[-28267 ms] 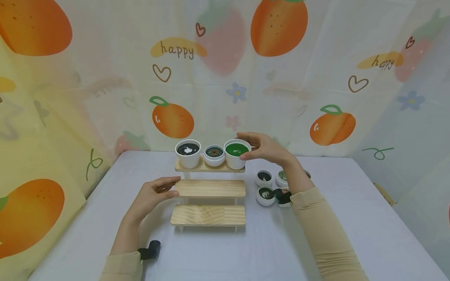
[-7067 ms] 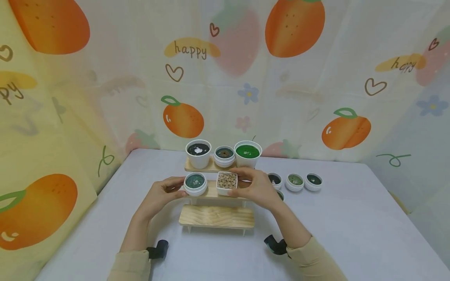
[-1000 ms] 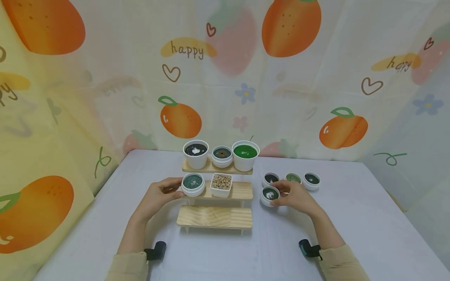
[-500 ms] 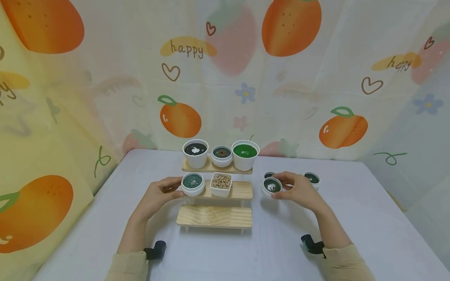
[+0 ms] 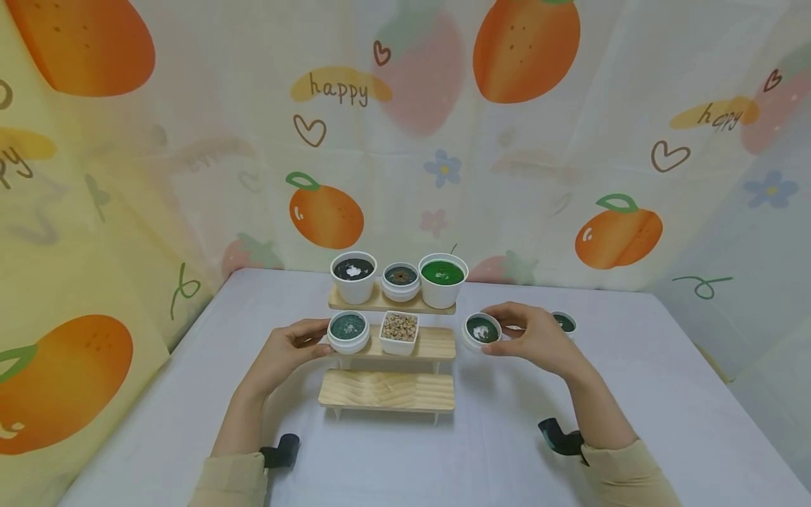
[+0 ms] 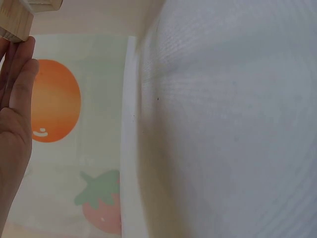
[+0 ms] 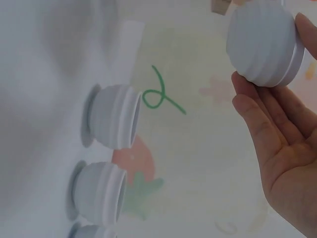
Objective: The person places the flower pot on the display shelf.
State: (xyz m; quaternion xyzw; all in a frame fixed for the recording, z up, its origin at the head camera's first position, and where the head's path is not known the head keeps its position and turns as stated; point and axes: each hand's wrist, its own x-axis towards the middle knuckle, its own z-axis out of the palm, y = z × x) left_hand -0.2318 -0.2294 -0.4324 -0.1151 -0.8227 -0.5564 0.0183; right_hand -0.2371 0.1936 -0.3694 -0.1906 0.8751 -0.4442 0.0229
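Right hand (image 5: pixel 538 339) holds dark-green pot (image 5: pixel 481 329) above table (image 5: pixel 665 401); left hand (image 5: pixel 285 353) apparently grips wooden stand (image 5: pixel 386 391); likely carrying step, needs level set-down.

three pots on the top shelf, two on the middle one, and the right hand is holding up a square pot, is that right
Not quite: the pot in the right hand is round, as the head and right wrist views show. The square pot stands on the middle shelf. The rest of your statement is right.
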